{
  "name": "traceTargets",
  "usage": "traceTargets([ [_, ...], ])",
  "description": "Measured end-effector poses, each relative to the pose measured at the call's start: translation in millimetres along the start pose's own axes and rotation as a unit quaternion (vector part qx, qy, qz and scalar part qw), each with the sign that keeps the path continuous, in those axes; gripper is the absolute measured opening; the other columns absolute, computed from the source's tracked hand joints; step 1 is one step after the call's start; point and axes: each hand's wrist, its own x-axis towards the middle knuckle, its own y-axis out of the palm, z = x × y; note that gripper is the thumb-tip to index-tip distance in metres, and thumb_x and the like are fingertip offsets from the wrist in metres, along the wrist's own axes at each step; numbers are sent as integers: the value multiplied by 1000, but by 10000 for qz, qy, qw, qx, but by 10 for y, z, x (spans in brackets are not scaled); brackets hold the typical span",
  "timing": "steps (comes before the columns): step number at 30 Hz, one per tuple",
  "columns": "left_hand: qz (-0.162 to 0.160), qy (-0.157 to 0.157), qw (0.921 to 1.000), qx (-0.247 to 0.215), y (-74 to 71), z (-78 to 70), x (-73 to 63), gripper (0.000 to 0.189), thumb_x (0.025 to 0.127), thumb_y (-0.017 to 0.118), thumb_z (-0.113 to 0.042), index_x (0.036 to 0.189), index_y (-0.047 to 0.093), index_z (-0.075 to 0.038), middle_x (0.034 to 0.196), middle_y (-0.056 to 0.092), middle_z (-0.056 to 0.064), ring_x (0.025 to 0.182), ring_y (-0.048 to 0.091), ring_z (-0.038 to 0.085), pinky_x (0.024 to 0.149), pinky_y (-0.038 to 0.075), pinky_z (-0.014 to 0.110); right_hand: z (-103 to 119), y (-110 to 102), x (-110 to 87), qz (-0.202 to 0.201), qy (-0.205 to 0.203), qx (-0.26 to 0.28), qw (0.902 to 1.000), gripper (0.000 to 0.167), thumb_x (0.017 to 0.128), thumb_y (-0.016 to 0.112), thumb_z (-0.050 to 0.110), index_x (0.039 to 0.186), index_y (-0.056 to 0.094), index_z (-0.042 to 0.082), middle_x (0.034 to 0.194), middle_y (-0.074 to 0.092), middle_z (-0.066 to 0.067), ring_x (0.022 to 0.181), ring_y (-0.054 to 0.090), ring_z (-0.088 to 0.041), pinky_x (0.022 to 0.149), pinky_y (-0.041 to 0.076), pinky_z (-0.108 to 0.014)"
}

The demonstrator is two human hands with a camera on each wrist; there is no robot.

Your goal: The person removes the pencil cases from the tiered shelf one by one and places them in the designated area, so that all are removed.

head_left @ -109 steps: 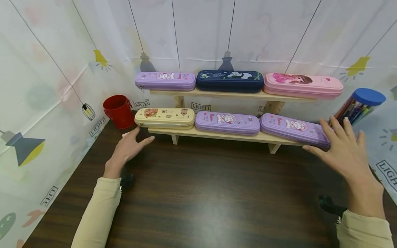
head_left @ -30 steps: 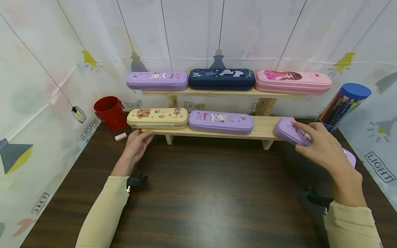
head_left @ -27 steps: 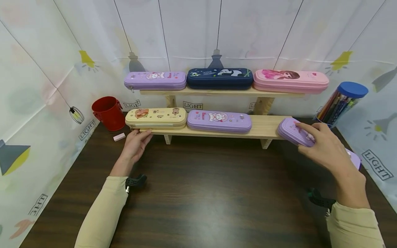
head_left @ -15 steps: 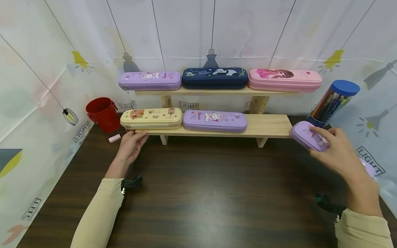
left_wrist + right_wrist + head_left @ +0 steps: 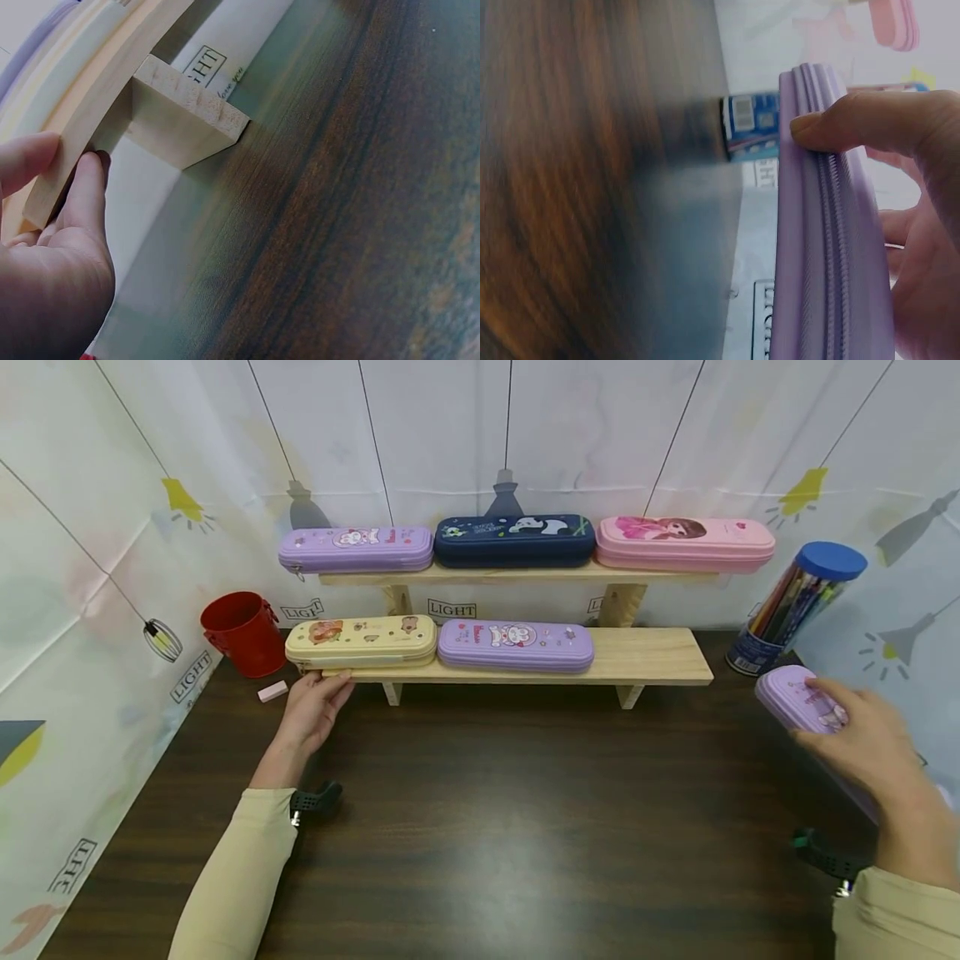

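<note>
Purple zippered pencil case, frame right, seems light, stiff, best held by its sides, where our right hand grips; our left hand pinches the wooden shelf.

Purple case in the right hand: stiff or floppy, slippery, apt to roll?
Probably stiff: the purple case looks straight-edged as the right hand grips it. Might slip a little, since it looks smooth. Unlikely to roll if laid flat, given its flattened shape.
</note>
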Motion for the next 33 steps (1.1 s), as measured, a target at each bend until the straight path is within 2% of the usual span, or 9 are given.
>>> traceTargets([
  [5,24,36,10000,8,0,0,-3,76,96,61,-1,158,16,-6,148,42,6,110,66,1,115,34,31,-160,6,-35,99,172,-129,9997,75,85,72,28,143,37,-4,126,37,-45,111,35,-59,82,35,-69],
  [10,4,27,10000,19,-6,3,3,73,97,60,-2,157,18,-6,144,45,4,110,66,1,117,32,33,-257,8,-53,400,571,-327,9970,81,86,71,36,144,33,-5,126,35,-46,109,35,-59,83,36,-72],
  [20,2,-3,10000,-29,-6,-10,3,74,97,61,-2,157,19,-7,143,46,4,110,66,2,113,39,29,-393,74,-71,719,825,-514,9927,82,87,70,39,142,31,-7,125,33,-49,108,35,-62,84,37,-76],
  [29,1,13,10000,-43,-8,-17,12,73,97,60,-2,157,19,-7,142,46,4,110,66,3,113,39,29,-431,96,-45,726,719,-598,9930,88,87,70,41,145,27,-8,122,31,-50,104,37,-62,81,40,-74],
  [33,-17,18,10000,-22,0,1,12,70,98,59,-1,157,21,-8,147,44,6,112,65,3,115,37,30,-355,63,-45,625,671,-666,9936,84,89,68,40,144,29,-10,125,31,-50,110,34,-63,87,37,-76],
])
